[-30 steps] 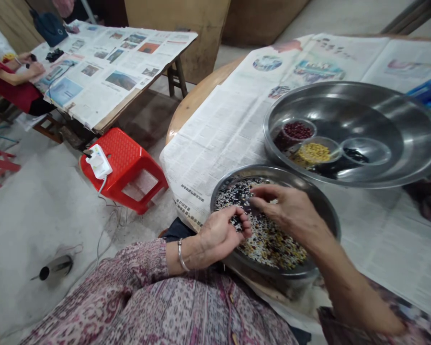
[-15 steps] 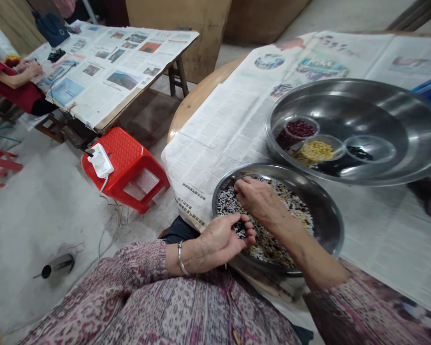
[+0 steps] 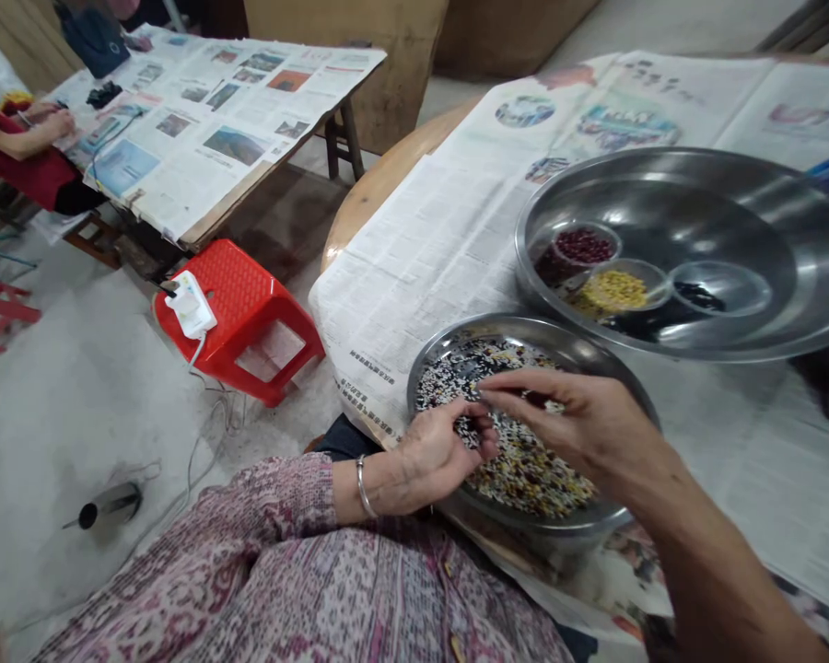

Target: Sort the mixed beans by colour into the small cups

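A round steel basin [image 3: 525,333] sits at the table's near edge, holding a mix of black, white and yellow grains and beans [image 3: 525,460]. My left hand [image 3: 446,451] is curled above the basin's near rim, with dark grains showing in its palm. My right hand [image 3: 580,414] reaches over the mix, its thumb and forefinger pinched on a small dark bean. Behind it stands a larger steel basin [image 3: 683,203] holding small bowls of red beans [image 3: 584,247], yellow grains [image 3: 612,291] and black beans [image 3: 697,296].
Newspaper covers the round wooden table [image 3: 379,193]. Left of it, on the floor, are a red plastic stool [image 3: 249,318] with a white power strip [image 3: 191,306] and cables. A person in a red sleeve [image 3: 28,138] works at a newspaper-covered table [image 3: 214,120].
My right hand has lifted from the grains and moved right, its fingers now pinched. My left hand stays curled. The view has shifted slightly.
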A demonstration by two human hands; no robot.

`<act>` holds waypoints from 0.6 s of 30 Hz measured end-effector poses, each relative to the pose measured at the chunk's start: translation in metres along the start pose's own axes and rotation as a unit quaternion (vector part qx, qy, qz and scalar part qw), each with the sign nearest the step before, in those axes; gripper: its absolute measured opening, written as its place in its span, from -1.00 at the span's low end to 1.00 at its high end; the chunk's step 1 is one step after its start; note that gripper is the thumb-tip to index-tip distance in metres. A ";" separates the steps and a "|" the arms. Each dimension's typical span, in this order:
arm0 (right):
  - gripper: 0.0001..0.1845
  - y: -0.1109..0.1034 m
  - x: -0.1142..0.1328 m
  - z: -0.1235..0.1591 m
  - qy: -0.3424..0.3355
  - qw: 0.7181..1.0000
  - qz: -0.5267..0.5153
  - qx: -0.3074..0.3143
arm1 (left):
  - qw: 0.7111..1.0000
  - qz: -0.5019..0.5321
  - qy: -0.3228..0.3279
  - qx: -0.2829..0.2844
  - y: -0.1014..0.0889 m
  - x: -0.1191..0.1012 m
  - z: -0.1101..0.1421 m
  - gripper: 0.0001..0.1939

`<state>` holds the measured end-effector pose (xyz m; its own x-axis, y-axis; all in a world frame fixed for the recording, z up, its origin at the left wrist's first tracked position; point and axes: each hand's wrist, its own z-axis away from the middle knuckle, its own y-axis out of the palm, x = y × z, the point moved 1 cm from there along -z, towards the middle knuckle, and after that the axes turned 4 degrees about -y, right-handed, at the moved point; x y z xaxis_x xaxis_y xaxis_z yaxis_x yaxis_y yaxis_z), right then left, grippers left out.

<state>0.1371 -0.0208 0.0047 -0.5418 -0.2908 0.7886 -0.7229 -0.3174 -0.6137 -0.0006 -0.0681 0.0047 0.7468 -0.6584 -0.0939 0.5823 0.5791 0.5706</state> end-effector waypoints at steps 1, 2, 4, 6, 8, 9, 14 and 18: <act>-0.77 0.001 -0.005 -0.004 -0.005 1.000 0.009 -0.028 | 1.000 -0.008 -0.022 0.013 -0.002 0.000 0.002 -0.71; -0.77 0.005 -0.011 -0.009 -0.021 0.999 0.019 -0.039 | 0.999 -0.017 -0.044 0.027 -0.004 0.000 0.004 -0.69; -0.81 0.016 -0.020 -0.019 -0.095 0.994 0.044 -0.012 | 0.995 -0.031 -0.079 0.056 -0.009 0.000 0.010 -0.67; -0.82 0.030 -0.025 -0.027 -0.169 0.982 0.080 0.022 | 0.990 -0.049 -0.103 0.080 -0.014 0.001 0.015 -0.66; -0.79 0.043 -0.023 -0.030 -0.203 0.970 0.126 0.038 | 0.987 -0.067 -0.113 0.092 -0.017 0.003 0.019 -0.67; -0.79 0.049 -0.022 -0.030 -0.206 0.966 0.151 0.044 | 0.986 -0.073 -0.116 0.095 -0.018 0.004 0.020 -0.68; -0.79 0.058 -0.019 -0.035 -0.153 0.961 0.226 0.049 | 0.988 -0.067 -0.109 0.087 -0.017 0.004 0.018 -0.65; -0.85 0.042 -0.031 -0.046 -0.084 0.969 0.232 0.005 | 0.993 -0.060 -0.089 0.056 -0.014 0.007 0.013 -0.63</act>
<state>0.1035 0.0164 -0.0439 -0.7299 -0.5460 0.4113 -0.4142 -0.1255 -0.9015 -0.0080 -0.0867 0.0064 0.5999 -0.7996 -0.0262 0.6160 0.4408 0.6528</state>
